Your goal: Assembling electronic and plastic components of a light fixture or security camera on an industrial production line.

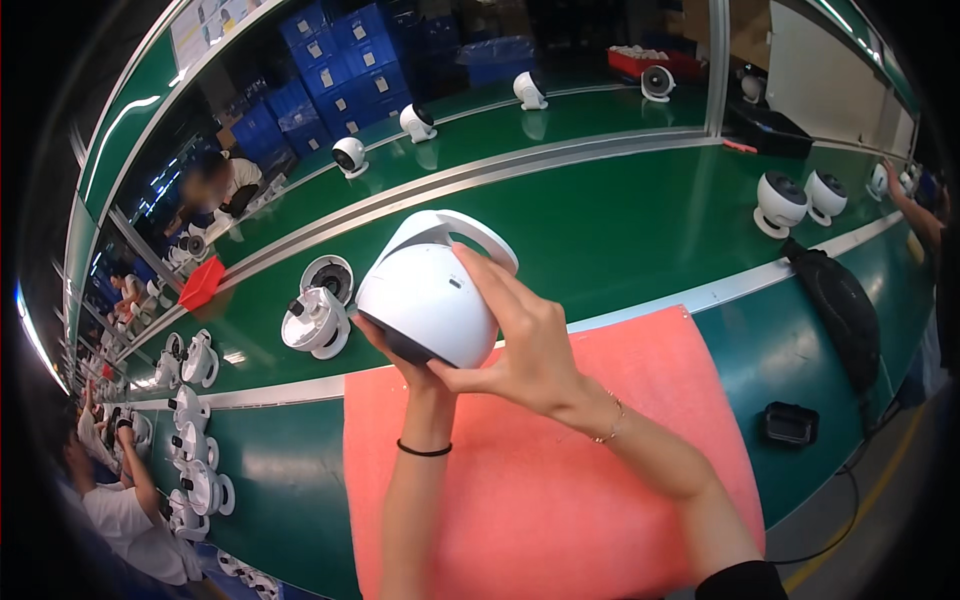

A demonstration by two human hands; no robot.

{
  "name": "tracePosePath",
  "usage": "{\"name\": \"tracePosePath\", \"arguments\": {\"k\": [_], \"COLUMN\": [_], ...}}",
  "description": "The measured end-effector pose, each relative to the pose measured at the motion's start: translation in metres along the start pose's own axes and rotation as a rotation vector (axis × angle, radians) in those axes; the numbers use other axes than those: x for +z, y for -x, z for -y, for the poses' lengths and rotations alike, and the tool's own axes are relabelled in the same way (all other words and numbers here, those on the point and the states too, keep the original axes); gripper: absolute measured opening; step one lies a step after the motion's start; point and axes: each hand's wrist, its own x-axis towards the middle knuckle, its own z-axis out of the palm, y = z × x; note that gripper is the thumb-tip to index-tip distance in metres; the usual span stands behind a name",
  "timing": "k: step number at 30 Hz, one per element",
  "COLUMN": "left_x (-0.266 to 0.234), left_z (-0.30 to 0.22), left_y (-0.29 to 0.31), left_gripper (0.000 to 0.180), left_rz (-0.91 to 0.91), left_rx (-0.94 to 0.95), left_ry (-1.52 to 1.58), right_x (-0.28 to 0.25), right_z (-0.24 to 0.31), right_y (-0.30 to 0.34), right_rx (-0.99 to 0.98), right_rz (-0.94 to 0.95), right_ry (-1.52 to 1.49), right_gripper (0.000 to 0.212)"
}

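Above a pink foam mat [560,480], I hold a white ball-shaped device [425,300] with a dark face and a curved white stand arm. The dark face is turned down and to the left, and the stand arm points upward. My left hand [405,368] supports it from below, its fingers mostly hidden behind the dark face. My right hand [530,345] wraps the right side, with fingers along the top and thumb near the lower edge. A small dark slot shows on the white shell. Just left of my hands, an opened white unit [316,322] rests on the green belt beside a round dark-centred part [328,278].
Several white units [195,450] line the bench at left. Two finished-looking devices [780,204] stand at right, near a black bag [838,310] and a small black tray [789,424]. A red bin [203,283] sits far left. Co-workers work at both sides.
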Motion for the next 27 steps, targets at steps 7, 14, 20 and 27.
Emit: {"name": "tracePosePath", "arguments": {"k": [7,14,20,27], "left_x": [0.005,-0.035,-0.014,-0.045], "left_z": [0.015,0.022,0.002,-0.055], "left_y": [-0.003,-0.002,-0.005,-0.028], "left_gripper": [0.074,0.064,0.072,0.090], "left_rz": [-0.154,-0.030,-0.215,-0.506], "left_rx": [-0.096,-0.177,-0.237,-0.281], "left_ry": [-0.103,0.196,-0.128,-0.109], "right_x": [0.004,0.031,0.045,0.016], "right_z": [-0.027,-0.030,-0.058,-0.097], "right_y": [0.002,0.016,0.021,0.013], "right_rx": [0.142,0.132,0.298,0.933], "right_rz": [0.053,0.101,-0.015,-0.164], "right_ry": [-0.014,0.020,-0.357,-0.885], "right_gripper": [0.091,0.095,0.087,0.066]}}
